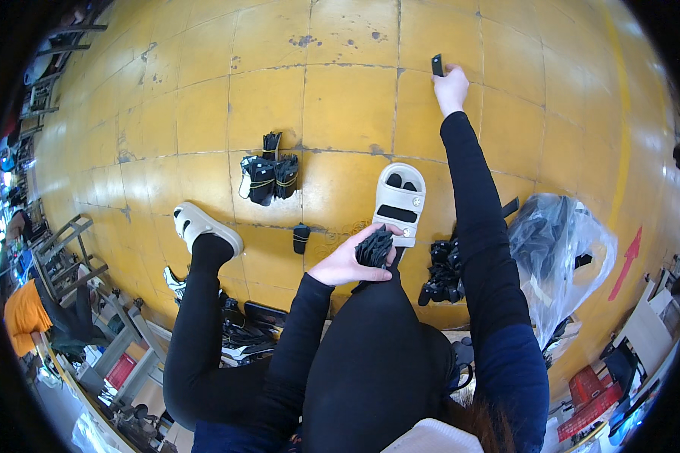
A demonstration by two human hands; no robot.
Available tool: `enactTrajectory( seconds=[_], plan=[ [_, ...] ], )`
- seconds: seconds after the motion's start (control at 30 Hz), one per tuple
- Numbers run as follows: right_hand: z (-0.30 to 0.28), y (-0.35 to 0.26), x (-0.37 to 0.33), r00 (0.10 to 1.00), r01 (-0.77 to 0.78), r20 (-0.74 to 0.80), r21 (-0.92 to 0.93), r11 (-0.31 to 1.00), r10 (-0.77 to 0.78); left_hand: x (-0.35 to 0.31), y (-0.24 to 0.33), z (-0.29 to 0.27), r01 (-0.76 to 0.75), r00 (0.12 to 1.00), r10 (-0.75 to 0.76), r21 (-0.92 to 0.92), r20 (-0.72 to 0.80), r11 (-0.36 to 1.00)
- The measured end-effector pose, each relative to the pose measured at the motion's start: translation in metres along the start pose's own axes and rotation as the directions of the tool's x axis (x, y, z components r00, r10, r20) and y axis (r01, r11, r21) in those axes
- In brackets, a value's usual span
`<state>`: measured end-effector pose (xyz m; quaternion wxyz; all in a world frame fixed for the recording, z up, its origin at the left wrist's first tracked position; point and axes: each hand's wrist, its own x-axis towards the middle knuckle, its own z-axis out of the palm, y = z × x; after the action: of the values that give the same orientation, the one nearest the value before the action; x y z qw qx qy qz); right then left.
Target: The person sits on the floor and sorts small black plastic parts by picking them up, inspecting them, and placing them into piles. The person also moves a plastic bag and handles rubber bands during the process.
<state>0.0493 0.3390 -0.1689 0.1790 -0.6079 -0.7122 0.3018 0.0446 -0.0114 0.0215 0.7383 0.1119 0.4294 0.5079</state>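
Note:
My left hand [338, 263] is closed round a thick stack of thin black strips [375, 248], held above my thigh beside my sandal [399, 202]. Far out at the end of my stretched right arm, my right hand [451, 89] pinches a small flat black piece [437, 65] over the yellow floor. Several bundles of black strips [261, 181], tied with yellow bands, stand together on the floor to the left. A smaller black bundle [301, 238] lies nearer to me. Loose black pieces [444, 275] are heaped beneath my right forearm, which partly hides them.
A clear plastic bag [559, 260] with dark contents lies to the right, beside a red arrow [627, 264] on the floor. More black items [245, 328] lie by my left leg. Stools [68, 241] line the left edge; red crates [591, 400] sit at lower right.

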Motion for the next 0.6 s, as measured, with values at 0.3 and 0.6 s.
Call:
enactTrajectory(
  seconds=[0.3,0.6],
  plan=[
    [-0.095,-0.034,-0.15,0.707,-0.525,0.704,0.585,0.618,-0.065,0.021,-0.012,-0.015,-0.461,0.662,0.224,-0.153,-0.716,0.874],
    [-0.138,-0.044,-0.261,0.138,-0.936,0.984,0.166,0.31,-0.111,0.042,-0.002,-0.009,-0.425,0.538,0.58,0.398,-0.612,0.813]
  ],
)
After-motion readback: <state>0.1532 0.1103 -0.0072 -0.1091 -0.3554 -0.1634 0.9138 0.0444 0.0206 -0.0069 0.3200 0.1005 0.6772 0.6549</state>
